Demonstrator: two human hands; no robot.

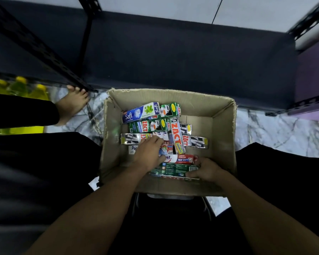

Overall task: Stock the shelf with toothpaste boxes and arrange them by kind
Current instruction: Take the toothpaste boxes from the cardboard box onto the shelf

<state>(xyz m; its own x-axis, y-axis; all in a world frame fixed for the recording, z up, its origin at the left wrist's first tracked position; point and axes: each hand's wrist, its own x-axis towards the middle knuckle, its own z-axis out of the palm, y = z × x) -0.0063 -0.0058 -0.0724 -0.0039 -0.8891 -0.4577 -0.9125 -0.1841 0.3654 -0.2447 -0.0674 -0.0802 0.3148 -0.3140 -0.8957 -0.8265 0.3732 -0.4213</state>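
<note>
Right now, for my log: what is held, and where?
Right hand grips the green box by its right end; whether the left hand holds anything cannot be told.

Brands and claims that can be read

"Safi" stands on the blue box [141,112]; "ZACT Whitening" on the green box [147,126]; "ZACT Smokers" on the red-and-silver box [176,137]; "CAVITY FIGHTER 10X" on the red box [185,159]; "Pep" — the rest hidden — on the white box [133,149]; the dark green box [173,169] carries print too fine to read.

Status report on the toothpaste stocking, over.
Left hand on the box pile in the carton. Right hand grips green box. Shelf path open.
</note>
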